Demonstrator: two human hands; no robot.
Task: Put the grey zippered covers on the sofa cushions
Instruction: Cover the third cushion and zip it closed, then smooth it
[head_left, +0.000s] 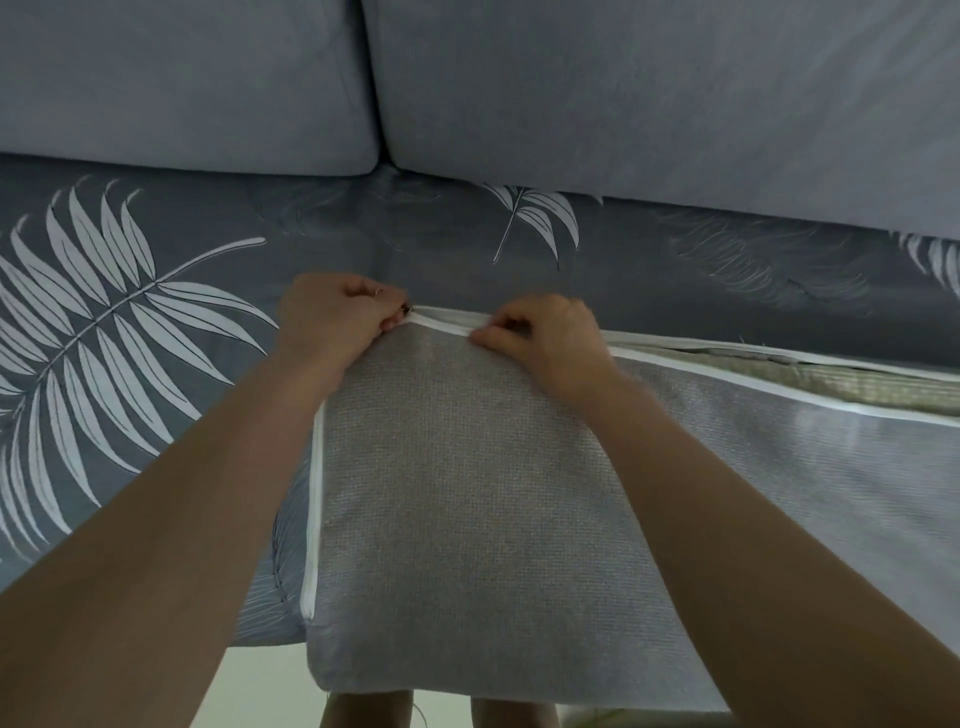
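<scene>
- While the big sofa seat cushion lies on the sofa, the left hand pinches the small dark zipper pull at the corner of the grey leaf-print zippered cover.
- The right hand sits just beside it, with its fingers curled, pinching the white zipper strip. I think it holds the strip tight so the pull can slide without bunching the cloth.
- The zipper runs between the two hands and then goes off to the right. Over there it gapes open, and the pale green checked inside of the cushion peeks out.
- So the cover is on this cushion, but that side looks not yet zipped shut.
- The plain grey woven side of the cover lies below both hands, nearest the person, with both forearms over it.
- Two soft pale grey back cushions stand behind, well apart from the hands.
</scene>
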